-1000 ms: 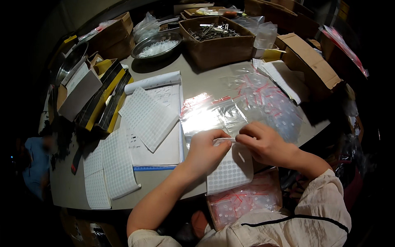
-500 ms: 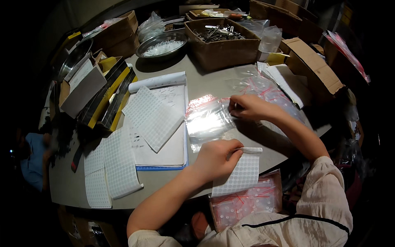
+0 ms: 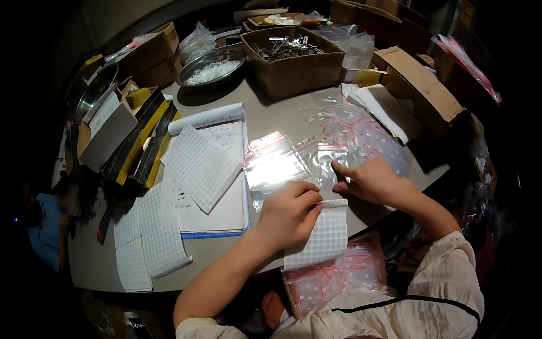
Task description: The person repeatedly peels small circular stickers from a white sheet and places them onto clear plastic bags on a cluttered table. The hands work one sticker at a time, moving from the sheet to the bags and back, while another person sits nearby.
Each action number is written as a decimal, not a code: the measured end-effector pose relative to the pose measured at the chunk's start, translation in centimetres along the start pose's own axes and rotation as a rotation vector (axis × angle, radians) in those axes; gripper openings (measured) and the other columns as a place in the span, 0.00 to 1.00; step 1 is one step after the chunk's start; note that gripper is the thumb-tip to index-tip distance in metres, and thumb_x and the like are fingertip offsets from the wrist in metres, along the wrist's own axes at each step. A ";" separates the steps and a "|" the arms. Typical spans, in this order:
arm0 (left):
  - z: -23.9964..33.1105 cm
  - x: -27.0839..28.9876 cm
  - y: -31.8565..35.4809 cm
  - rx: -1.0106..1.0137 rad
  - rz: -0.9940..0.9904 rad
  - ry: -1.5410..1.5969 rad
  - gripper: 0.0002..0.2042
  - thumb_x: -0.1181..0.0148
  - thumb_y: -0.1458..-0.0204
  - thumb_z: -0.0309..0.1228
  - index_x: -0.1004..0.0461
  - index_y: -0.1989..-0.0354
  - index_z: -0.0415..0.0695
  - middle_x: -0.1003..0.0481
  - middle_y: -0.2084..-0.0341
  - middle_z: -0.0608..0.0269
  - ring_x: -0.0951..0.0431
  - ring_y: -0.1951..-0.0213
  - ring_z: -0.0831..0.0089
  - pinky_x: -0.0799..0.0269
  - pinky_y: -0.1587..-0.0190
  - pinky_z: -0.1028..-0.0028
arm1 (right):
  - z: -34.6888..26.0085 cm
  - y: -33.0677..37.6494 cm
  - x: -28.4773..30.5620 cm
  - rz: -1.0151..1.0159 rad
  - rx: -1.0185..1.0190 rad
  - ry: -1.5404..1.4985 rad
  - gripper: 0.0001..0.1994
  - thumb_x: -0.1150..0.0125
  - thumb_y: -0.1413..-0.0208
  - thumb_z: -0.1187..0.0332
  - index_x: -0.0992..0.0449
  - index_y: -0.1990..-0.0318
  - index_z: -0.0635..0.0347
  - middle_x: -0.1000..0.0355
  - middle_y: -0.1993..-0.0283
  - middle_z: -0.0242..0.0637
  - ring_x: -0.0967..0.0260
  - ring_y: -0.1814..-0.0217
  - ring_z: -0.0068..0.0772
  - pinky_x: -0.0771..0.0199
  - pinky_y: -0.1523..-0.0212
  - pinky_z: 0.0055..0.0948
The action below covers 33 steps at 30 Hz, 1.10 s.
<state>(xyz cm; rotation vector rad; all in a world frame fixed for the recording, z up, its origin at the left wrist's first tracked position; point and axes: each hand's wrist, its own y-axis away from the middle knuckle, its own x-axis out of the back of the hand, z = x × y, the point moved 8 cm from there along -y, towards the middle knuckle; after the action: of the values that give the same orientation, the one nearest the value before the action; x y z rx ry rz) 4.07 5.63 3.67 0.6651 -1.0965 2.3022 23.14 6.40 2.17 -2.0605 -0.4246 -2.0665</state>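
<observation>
My left hand (image 3: 289, 216) pinches the curled top edge of a white sheet of round stickers (image 3: 317, 239), which hangs over the table's near edge. To its right, my right hand (image 3: 371, 182) has thumb and forefinger apart, the forefinger at a small clear zip bag (image 3: 332, 156) with a red line; its other fingers are curled. Left of that bag lies a stack of shiny clear zip bags (image 3: 276, 164). Below the sticker sheet, a box holds filled red-lined bags (image 3: 333, 282) with small round dots on them.
A blue-edged pad (image 3: 217, 223) lies on the left with a sticker sheet (image 3: 203, 169) on it; further sticker sheets (image 3: 164, 231) lie beside it. Filled bags (image 3: 372, 135) spread at the right. Behind stand a metal bowl (image 3: 182, 78) and a carton of metal parts (image 3: 293, 73).
My right hand has come nearer to me and its thumb and forefinger have parted. A zip bag now lies at its fingertips, right of the stack. My left hand still pinches the sticker sheet.
</observation>
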 end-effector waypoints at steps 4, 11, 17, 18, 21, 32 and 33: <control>0.1 -0.8 -0.2 -0.049 -0.084 0.061 0.14 0.35 0.51 0.32 0.17 0.55 0.45 0.25 0.41 0.44 0.23 0.43 0.45 0.28 0.40 0.53 | -2.1 3.1 0.4 -0.136 0.075 -0.036 0.24 0.43 0.34 0.40 0.18 0.49 0.49 0.22 0.75 0.47 0.21 0.71 0.56 0.23 0.70 0.51; 0.7 -1.4 -0.1 -0.107 -0.168 0.053 0.17 0.36 0.51 0.31 0.17 0.51 0.46 0.30 0.33 0.47 0.29 0.37 0.46 0.37 0.33 0.53 | 1.0 4.6 1.2 -0.088 -0.070 0.007 0.37 0.38 0.40 0.35 0.26 0.33 0.53 0.26 0.80 0.45 0.24 0.75 0.55 0.28 0.73 0.46; 1.7 -2.3 -0.3 -0.155 -0.198 0.088 0.12 0.36 0.52 0.31 0.19 0.59 0.41 0.33 0.31 0.42 0.33 0.33 0.41 0.40 0.31 0.50 | 0.7 5.2 1.3 -0.099 -0.051 -0.063 0.38 0.39 0.39 0.35 0.26 0.33 0.56 0.25 0.79 0.45 0.24 0.74 0.56 0.27 0.72 0.47; 1.7 -2.9 -0.3 -0.146 -0.204 0.079 0.10 0.37 0.51 0.31 0.21 0.62 0.41 0.34 0.31 0.40 0.35 0.31 0.41 0.42 0.30 0.50 | 0.3 5.0 1.4 -0.115 -0.024 -0.090 0.38 0.39 0.39 0.35 0.26 0.33 0.57 0.25 0.79 0.45 0.24 0.74 0.56 0.27 0.72 0.47; 0.6 -4.8 -0.2 -0.143 -0.279 -0.020 0.09 0.38 0.50 0.33 0.22 0.65 0.42 0.35 0.31 0.37 0.39 0.28 0.39 0.46 0.28 0.49 | 0.4 5.2 1.2 -0.056 -0.010 -0.046 0.40 0.39 0.40 0.34 0.26 0.34 0.59 0.26 0.79 0.45 0.24 0.74 0.57 0.27 0.72 0.47; 1.2 -4.1 -0.2 -0.152 -0.274 0.021 0.11 0.37 0.49 0.34 0.22 0.61 0.41 0.30 0.34 0.40 0.36 0.29 0.43 0.47 0.26 0.48 | 5.1 3.2 4.8 0.131 -0.088 -0.408 0.28 0.34 0.36 0.46 0.21 0.43 0.61 0.24 0.75 0.40 0.25 0.72 0.33 0.29 0.70 0.35; 1.3 -3.9 -0.2 -0.171 -0.265 0.007 0.12 0.36 0.49 0.34 0.21 0.59 0.41 0.29 0.36 0.42 0.34 0.31 0.45 0.46 0.26 0.48 | 4.5 2.7 5.3 0.182 -0.075 -0.543 0.25 0.32 0.35 0.50 0.21 0.43 0.62 0.23 0.73 0.38 0.25 0.71 0.28 0.29 0.70 0.33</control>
<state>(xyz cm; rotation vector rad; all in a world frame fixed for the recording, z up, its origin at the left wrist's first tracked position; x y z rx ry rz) 7.40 3.78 2.08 0.6898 -1.1148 1.9621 28.21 5.74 7.55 -2.5849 -0.2225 -1.4244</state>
